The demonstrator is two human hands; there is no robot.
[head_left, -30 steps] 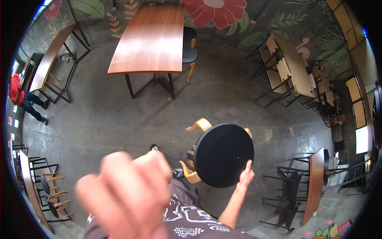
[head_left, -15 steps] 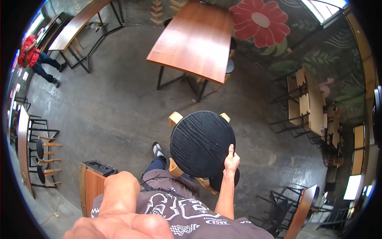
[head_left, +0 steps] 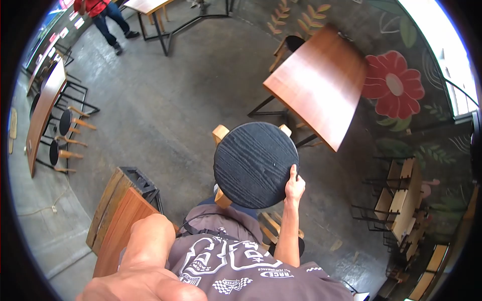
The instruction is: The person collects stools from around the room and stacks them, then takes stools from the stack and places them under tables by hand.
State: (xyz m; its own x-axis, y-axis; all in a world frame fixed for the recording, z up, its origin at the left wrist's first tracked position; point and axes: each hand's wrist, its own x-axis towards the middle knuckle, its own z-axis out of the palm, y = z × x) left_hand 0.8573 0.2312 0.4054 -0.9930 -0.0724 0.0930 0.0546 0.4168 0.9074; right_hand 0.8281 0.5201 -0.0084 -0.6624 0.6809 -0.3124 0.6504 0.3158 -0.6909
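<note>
The stool (head_left: pixel 256 165) is held at its edge by the right hand (head_left: pixel 294 188). Whether the left hand (head_left: pixel 145 289) is closed cannot be told.

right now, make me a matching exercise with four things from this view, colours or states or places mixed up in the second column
1. front stool
2. painted flower
3. standing person
4. large table

a. at the upper left of the picture
b. glossy and reddish brown
c. gripped at its rim by the right hand
d. red with a paler centre

Pairs: 1-c, 2-d, 3-a, 4-b
</note>
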